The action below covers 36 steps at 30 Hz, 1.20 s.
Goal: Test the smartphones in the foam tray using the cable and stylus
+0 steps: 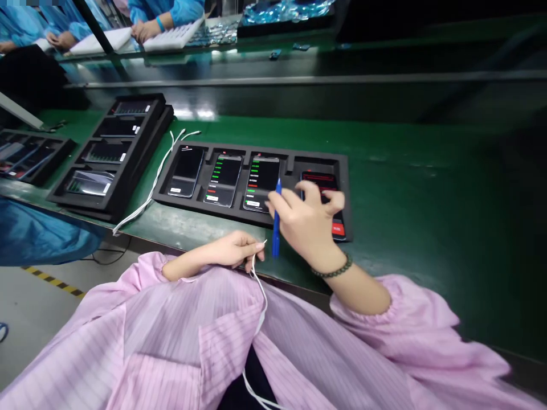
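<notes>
My left hand (239,250) is closed on the end of a white cable (261,296) that hangs down over my lap. My right hand (305,219) holds a blue pen (276,228) upright and hovers over the right end of a black foam tray (213,213). Four phones lie in this tray. The rightmost phone (338,228), with red on its screen, is partly hidden under my fingers. Two middle phones (223,179) (261,182) show green and red text. The leftmost phone (186,171) has a dark screen with a white label.
Left of the tray, white cables (154,185) lie beside stacked black trays (123,165) holding phones. Another phone tray (38,156) sits at the far left. Across the bench, people in blue sleeves (183,11) work over white trays (175,37). Blue packets (284,11) lie behind.
</notes>
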Available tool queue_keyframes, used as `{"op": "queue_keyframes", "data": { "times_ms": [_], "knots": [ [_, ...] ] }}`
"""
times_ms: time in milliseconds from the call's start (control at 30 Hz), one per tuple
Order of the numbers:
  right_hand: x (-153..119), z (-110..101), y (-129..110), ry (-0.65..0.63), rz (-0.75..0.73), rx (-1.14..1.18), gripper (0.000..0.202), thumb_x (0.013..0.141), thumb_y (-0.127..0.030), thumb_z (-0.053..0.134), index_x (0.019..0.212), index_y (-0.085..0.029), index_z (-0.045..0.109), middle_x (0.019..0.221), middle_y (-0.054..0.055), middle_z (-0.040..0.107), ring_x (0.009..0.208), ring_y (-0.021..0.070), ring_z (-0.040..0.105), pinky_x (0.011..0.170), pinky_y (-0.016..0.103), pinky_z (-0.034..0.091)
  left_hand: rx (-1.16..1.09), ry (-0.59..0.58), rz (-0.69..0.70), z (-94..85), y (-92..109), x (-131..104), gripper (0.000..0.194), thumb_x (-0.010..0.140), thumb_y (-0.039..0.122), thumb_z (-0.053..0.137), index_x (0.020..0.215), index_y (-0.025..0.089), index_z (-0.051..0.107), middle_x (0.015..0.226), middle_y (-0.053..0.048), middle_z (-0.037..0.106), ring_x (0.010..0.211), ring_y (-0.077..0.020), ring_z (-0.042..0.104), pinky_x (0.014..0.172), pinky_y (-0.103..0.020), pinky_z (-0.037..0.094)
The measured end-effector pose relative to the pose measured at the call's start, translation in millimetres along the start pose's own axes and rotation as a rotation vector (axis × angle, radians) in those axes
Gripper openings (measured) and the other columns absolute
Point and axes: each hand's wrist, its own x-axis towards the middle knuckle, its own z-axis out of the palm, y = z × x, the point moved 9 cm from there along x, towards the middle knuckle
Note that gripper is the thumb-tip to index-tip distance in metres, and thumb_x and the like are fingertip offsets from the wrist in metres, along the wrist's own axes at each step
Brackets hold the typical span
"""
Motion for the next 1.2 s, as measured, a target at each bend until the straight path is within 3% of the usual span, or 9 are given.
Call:
{"op": "queue_keyframes", "data": {
  "times_ms": [100, 200, 300, 367, 533, 833, 1033, 1200],
  "knots": [
    [24.8, 6.3, 44.6, -0.058, 0.08, 0.093, 0.022, 0.1, -0.038, 0.056, 0.094, -0.022, 0.068, 0.087, 0.007, 0.07, 0.108, 0.033, 0.054, 0.097, 0.052, 0.023, -0.043, -0.033, 0.002, 17.9, 6.2, 17.5, 0.025, 0.103, 0.024, 0.049, 0.083, 0.012, 0.058, 0.056, 0.004, 0.065, 0.029, -0.0031, 0.04, 0.035, -0.017, 0.029],
    [39.4, 17.8, 108.4, -0.064, 0.184, 0.232, 0.039, 0.097, -0.058, 0.056, 0.094, -0.021, 0.068, 0.087, 0.009, 0.069, 0.098, 0.0298, 0.056, 0.097, 0.052, 0.031, -0.074, -0.062, -0.007, 36.4, 13.6, 36.5, 0.025, 0.104, 0.02, 0.047, 0.082, 0.012, 0.057, 0.057, 0.003, 0.067, 0.028, -0.0029, 0.042, 0.035, -0.017, 0.03],
    [30.6, 38.7, 167.8, -0.036, 0.355, 0.49, 0.044, 0.095, -0.063, 0.051, 0.09, -0.021, 0.064, 0.092, 0.01, 0.073, 0.087, 0.0226, 0.059, 0.088, 0.04, 0.043, -0.116, -0.064, -0.028, 50.9, 19.2, 50.2, 0.028, 0.105, 0.019, 0.045, 0.081, 0.012, 0.056, 0.054, 0.004, 0.066, 0.027, -0.0029, 0.043, 0.035, -0.016, 0.032],
    [18.8, 51.9, 186.8, -0.029, 0.393, 0.56, 0.044, 0.099, -0.06, 0.041, 0.089, -0.021, 0.061, 0.095, 0.011, 0.074, 0.085, 0.02, 0.062, 0.081, 0.034, 0.047, -0.146, -0.071, -0.048, 58.9, 20.8, 56.1, 0.029, 0.106, 0.017, 0.042, 0.08, 0.012, 0.055, 0.053, 0.005, 0.066, 0.026, -0.0035, 0.043, 0.034, -0.016, 0.031],
    [3.2, 70.7, 191.6, -0.072, 0.374, 0.554, 0.045, 0.101, -0.057, 0.036, 0.09, -0.023, 0.063, 0.097, 0.009, 0.075, 0.093, 0.0216, 0.062, 0.089, 0.036, 0.049, -0.191, -0.074, -0.041, 66.3, 24.7, 64.8, 0.03, 0.106, 0.015, 0.04, 0.079, 0.012, 0.054, 0.054, 0.004, 0.066, 0.025, -0.0039, 0.045, 0.032, -0.016, 0.031],
    [1.6, 79.6, 183.4, -0.172, 0.268, 0.441, 0.068, 0.102, -0.068, 0.02, 0.087, -0.024, 0.07, 0.091, 0.009, 0.072, 0.098, 0.0293, 0.062, 0.104, 0.056, 0.041, -0.258, -0.005, -0.072, 64.3, 24.3, 69.8, 0.031, 0.106, 0.017, 0.039, 0.08, 0.012, 0.054, 0.055, 0.002, 0.067, 0.025, -0.005, 0.045, 0.031, -0.017, 0.026],
    [0.7, 74.6, 171.5, -0.139, 0.201, 0.535, 0.067, 0.101, -0.07, 0.021, 0.078, -0.025, 0.065, 0.083, 0.006, 0.072, 0.093, 0.0253, 0.069, 0.111, 0.048, 0.045, -0.434, 0.066, -0.195, 66.7, 24.4, 71.7, 0.034, 0.106, 0.013, 0.035, 0.077, 0.013, 0.052, 0.05, 0.003, 0.058, 0.026, -0.0045, 0.039, 0.032, -0.017, 0.024],
    [-0.5, 70.7, 170.0, -0.101, 0.21, 0.591, 0.057, 0.102, -0.065, 0.029, 0.075, -0.025, 0.059, 0.078, 0.003, 0.07, 0.083, 0.0227, 0.069, 0.11, 0.051, 0.048, -0.584, 0.043, -0.304, 73.1, 22.1, 68.4, 0.03, 0.1, 0.001, 0.036, 0.075, 0.015, 0.046, 0.053, 0.008, 0.047, 0.029, 0.0006, 0.023, 0.034, -0.014, 0.013]
  ]
}}
